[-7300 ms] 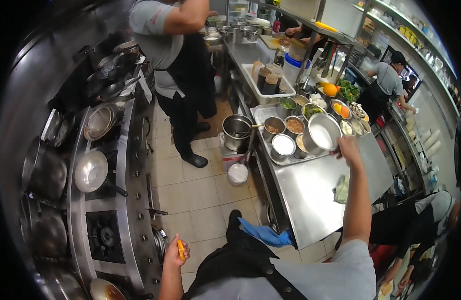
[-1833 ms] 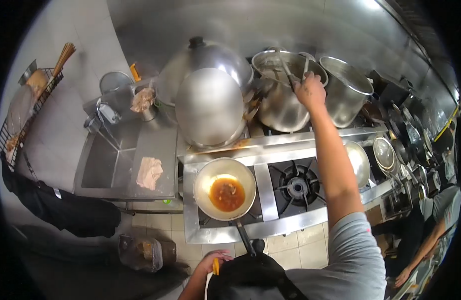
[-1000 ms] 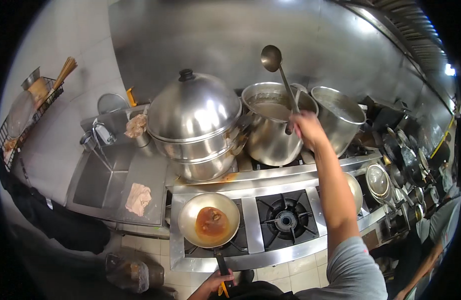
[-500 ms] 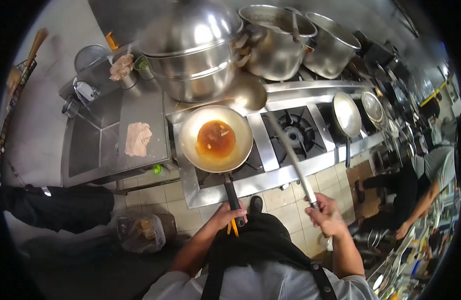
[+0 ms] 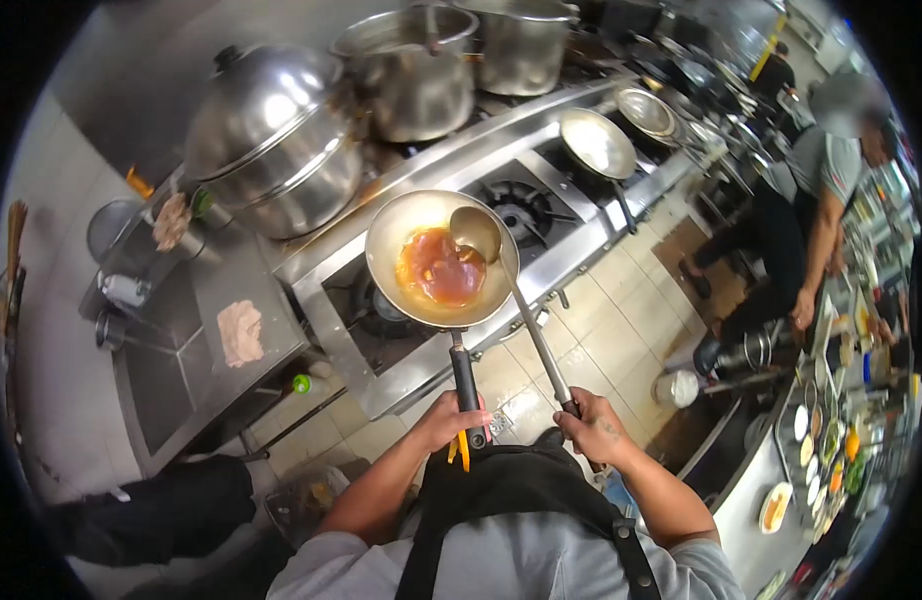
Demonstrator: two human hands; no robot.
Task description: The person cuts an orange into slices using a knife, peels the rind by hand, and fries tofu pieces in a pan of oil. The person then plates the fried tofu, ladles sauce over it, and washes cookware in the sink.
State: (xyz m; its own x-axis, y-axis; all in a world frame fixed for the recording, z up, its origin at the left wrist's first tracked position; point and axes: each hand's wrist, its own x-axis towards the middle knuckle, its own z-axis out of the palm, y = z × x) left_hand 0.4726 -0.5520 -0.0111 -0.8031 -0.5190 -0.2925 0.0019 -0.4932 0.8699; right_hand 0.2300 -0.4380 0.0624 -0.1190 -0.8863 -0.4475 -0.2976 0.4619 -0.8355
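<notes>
Two hands at work, each closed on a handle. Left hand [image 5: 451, 420]: fingers curled round the end of the black pan handle [image 5: 465, 375], no visible gap; a small yellow-orange item [image 5: 465, 450] pokes out below the same fingers, apparently tucked there so the grip can do double duty. What it is, can't tell.

Right hand [image 5: 596, 430]: fingers wrapped round the dark grip of a long ladle [image 5: 541, 340], held low, shaft slanting forward and leftward. Length probably keeps the knuckles clear of the heat.

Pan [image 5: 386, 240] lies straight ahead of the left hand, over the near edge of the stove [image 5: 661, 178]. Resting on a grate or lifted slightly, unclear. Left grip likely steadies it against the ladle. Red-brown sauce [image 5: 436, 280] pools in the middle, pale lumps in it. Ladle bowl reaches inside the rim, at the pool's far right side; contact with the pan bottom can't be judged.

Beyond both hands, at the back: domed steamer [image 5: 271, 130] and two tall pots [image 5: 406, 90], presumably set there to leave the front burners reachable. Second pan [image 5: 598, 143] stands ahead of the right hand, handle outward, handy to grab. Far right of the right hand: a desk [image 5: 726, 535] bearing small bowls, a co-worker [image 5: 811, 180] beside it.
</notes>
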